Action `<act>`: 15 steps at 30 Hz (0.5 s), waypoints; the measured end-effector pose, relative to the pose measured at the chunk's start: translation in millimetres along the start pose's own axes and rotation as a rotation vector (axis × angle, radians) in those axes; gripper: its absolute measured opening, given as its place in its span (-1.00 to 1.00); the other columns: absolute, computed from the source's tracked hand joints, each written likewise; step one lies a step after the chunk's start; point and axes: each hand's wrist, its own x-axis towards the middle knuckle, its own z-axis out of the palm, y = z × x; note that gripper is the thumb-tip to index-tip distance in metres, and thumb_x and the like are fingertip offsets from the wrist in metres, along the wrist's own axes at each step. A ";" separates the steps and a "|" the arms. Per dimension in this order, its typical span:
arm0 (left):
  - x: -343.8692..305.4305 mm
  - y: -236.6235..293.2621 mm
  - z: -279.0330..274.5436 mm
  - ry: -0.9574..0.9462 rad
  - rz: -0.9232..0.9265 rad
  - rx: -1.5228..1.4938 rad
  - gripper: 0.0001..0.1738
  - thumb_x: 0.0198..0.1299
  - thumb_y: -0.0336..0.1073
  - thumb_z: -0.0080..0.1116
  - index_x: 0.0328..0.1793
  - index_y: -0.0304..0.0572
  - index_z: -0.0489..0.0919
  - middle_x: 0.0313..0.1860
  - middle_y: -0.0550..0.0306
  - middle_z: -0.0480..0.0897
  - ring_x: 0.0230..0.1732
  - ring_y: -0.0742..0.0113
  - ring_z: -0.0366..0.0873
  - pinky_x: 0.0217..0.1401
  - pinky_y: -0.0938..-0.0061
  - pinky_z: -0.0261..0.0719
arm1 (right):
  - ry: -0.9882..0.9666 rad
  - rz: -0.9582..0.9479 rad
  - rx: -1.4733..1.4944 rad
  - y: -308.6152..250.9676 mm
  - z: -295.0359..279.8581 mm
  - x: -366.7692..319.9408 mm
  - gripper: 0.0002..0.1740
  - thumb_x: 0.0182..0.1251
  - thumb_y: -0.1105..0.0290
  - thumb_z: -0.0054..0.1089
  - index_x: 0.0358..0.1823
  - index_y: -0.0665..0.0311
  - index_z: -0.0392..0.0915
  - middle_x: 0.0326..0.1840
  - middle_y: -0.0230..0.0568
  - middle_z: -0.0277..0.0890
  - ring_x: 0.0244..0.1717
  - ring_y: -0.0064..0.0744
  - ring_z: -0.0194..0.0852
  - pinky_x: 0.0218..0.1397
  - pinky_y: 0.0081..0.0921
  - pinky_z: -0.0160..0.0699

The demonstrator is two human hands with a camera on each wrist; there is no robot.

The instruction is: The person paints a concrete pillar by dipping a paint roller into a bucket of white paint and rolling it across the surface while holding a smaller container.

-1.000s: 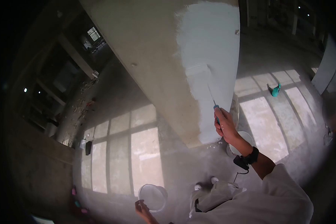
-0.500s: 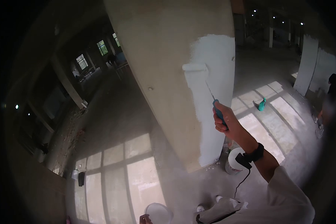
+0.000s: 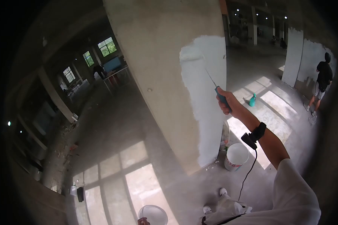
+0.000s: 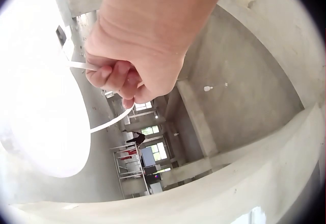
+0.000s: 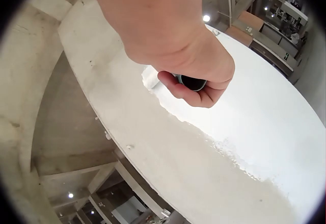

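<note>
My right hand grips the blue handle of a paint roller, whose white sleeve lies against the wall near the left border of the white paint. In the right wrist view the fingers of the right hand are curled round the handle's dark end. Low in the head view, my left hand is at the rim of a white bucket. The left wrist view shows the left hand with fingers curled round the thin white bail of that bucket.
A second white bucket stands on the floor by the wall's base. A green spray bottle stands beyond it. At the right, a person in dark clothes faces another partly painted wall. A black cable hangs from my right wrist.
The roller has moved up the wall and a little left, the right hand rising with it. The head view has turned, bringing the standing person fully into sight. Both hands keep their holds.
</note>
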 end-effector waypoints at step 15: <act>-24.9 77.2 36.0 -0.131 -0.186 0.194 -0.89 0.27 -0.30 0.16 -0.21 -0.13 0.64 -0.63 0.44 0.27 -0.62 0.63 0.10 -0.59 0.63 -0.03 | 0.267 0.076 -0.035 219.0 -19.6 40.1 -0.40 0.52 -0.19 -0.16 -0.58 0.09 0.23 -0.75 -0.52 0.06 -0.83 -0.70 -0.09 -0.81 -0.61 -0.12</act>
